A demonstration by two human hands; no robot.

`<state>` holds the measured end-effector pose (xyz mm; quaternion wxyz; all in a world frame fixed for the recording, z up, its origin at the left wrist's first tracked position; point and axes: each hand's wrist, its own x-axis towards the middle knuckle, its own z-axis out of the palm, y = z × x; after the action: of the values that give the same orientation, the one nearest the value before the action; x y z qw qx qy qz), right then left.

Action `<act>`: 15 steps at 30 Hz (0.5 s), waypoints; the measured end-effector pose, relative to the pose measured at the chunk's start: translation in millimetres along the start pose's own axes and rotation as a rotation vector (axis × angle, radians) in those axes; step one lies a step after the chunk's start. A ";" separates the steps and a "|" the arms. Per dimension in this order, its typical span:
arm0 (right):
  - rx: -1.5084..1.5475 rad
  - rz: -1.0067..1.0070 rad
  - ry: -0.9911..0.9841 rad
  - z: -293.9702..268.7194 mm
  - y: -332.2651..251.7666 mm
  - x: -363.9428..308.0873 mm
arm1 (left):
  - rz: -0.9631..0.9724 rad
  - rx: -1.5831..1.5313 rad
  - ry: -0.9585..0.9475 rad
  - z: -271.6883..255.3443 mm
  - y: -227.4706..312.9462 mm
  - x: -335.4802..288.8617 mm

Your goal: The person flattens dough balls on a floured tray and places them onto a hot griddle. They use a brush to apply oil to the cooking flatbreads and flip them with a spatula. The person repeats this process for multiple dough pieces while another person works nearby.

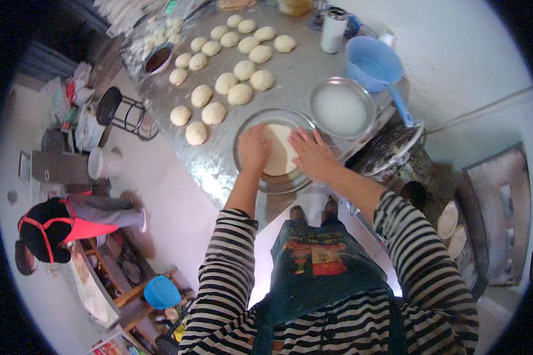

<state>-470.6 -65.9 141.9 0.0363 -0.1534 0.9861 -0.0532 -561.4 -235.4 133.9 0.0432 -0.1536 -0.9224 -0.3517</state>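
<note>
A flat round of pale dough (279, 155) lies in a round metal pan (240, 127) at the near edge of the metal table. My left hand (254, 149) rests on the dough's left edge, its fingers bent and held close together against it. My right hand (315, 156) lies on the right edge with the fingers spread and stretched out, holding nothing. Just past the right hand stands a metal bowl (342, 109) of whitish liquid. Several rounded dough balls (240, 94) sit in loose rows beyond the pan.
A blue long-handled dipper (367, 65) and a pale canister (334, 31) stand at the back right. A small dark-filled bowl (158, 59) sits on the table's left edge. At the far left, a person in a red apron (92, 228) bends over near a stool (127, 112) and a blue basin (161, 292).
</note>
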 end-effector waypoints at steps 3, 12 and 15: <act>0.138 0.073 0.057 -20.7 -4.2 -60.1 | -0.237 0.237 -0.483 -3.6 -7.0 22.2; 1.201 0.487 0.534 -32.8 0.5 -278.8 | -0.458 -0.988 -0.828 -11.9 144.5 -59.2; 2.052 0.351 0.783 -37.6 7.8 -347.2 | -0.471 -1.317 -1.014 52.5 248.6 -142.6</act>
<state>-146.3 51.4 197.5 -0.1608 0.1183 0.4258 -0.8825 -346.6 -61.4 225.8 -0.5454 -0.0904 -0.4466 -0.7035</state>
